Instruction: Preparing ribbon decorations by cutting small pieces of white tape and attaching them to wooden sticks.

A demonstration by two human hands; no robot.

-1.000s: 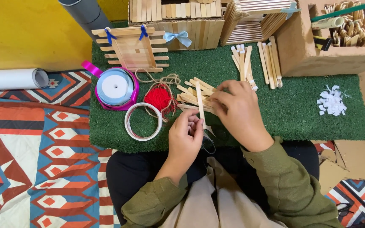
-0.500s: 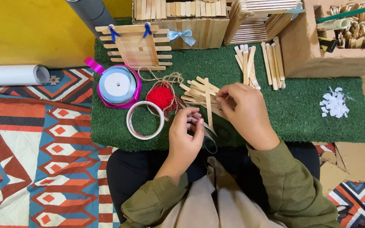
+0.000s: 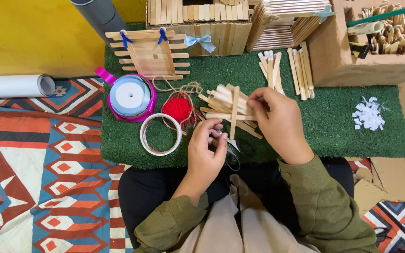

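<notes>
My right hand [image 3: 277,122] pinches a flat wooden craft stick [image 3: 234,107] and holds it upright over a loose pile of similar sticks [image 3: 217,99] on the green turf mat [image 3: 333,124]. Just below and to the left, my left hand [image 3: 206,151] is closed on a pair of scissors [image 3: 232,154] with dark handles. The blades point toward the lower end of the stick. A red ball of yarn [image 3: 177,108] with brown twine lies left of the pile.
A roll of tape [image 3: 160,134] and a pink-rimmed ribbon spool [image 3: 130,97] sit at the mat's left. Behind are a stick frame with blue bows [image 3: 150,55], stick-built houses [image 3: 212,23], more sticks [image 3: 284,68], a cardboard box [image 3: 366,61], and white paper scraps [image 3: 368,114] to the right.
The held stick and my right hand have shifted slightly right over the pile. My left hand with the scissors has stayed close under it.
</notes>
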